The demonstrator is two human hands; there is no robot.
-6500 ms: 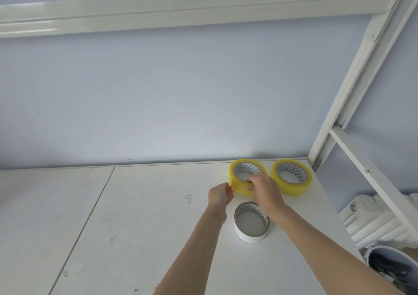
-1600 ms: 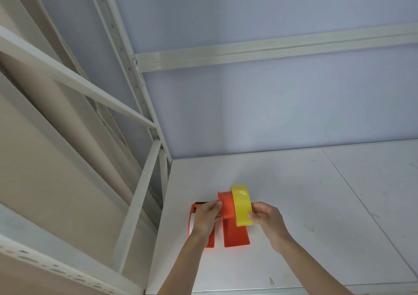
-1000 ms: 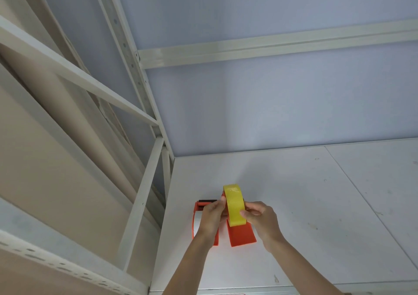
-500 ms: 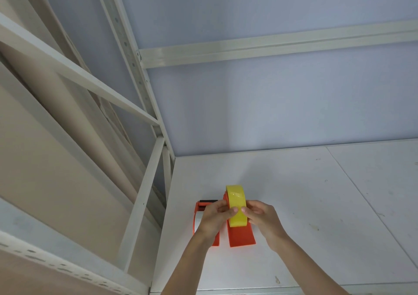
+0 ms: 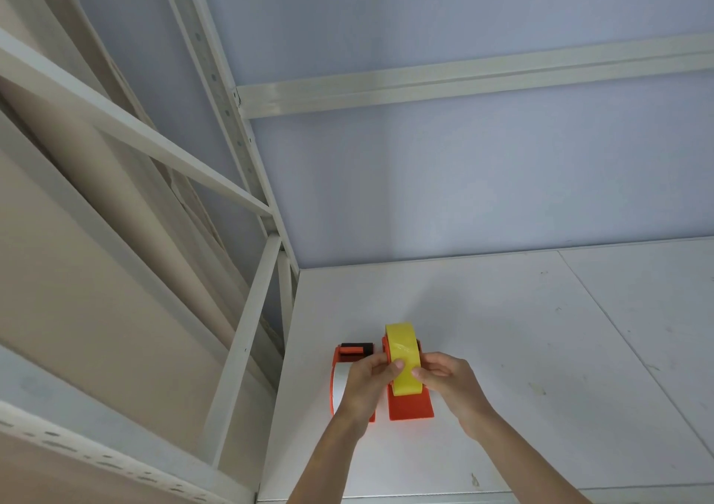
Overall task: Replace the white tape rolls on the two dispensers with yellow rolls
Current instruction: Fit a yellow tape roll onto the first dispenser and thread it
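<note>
Two orange tape dispensers stand side by side on the white shelf near its left edge. The right dispenser (image 5: 409, 407) carries a yellow tape roll (image 5: 402, 353), upright on its hub. My left hand (image 5: 369, 385) pinches the roll from the left and my right hand (image 5: 450, 383) from the right, thumbs touching its yellow face. The left dispenser (image 5: 349, 353) holds a white tape roll (image 5: 340, 385), partly hidden behind my left hand.
The white shelf board (image 5: 541, 349) stretches to the right with a seam down it. White metal rack posts (image 5: 247, 349) and braces rise at the left edge. A pale blue wall (image 5: 463, 175) closes the back, with a cross beam (image 5: 463, 82) overhead.
Since 6.5 s ago the yellow roll went from the right end of the shelf to the right dispenser. In the last second both hands closed in on the roll and it settled lower.
</note>
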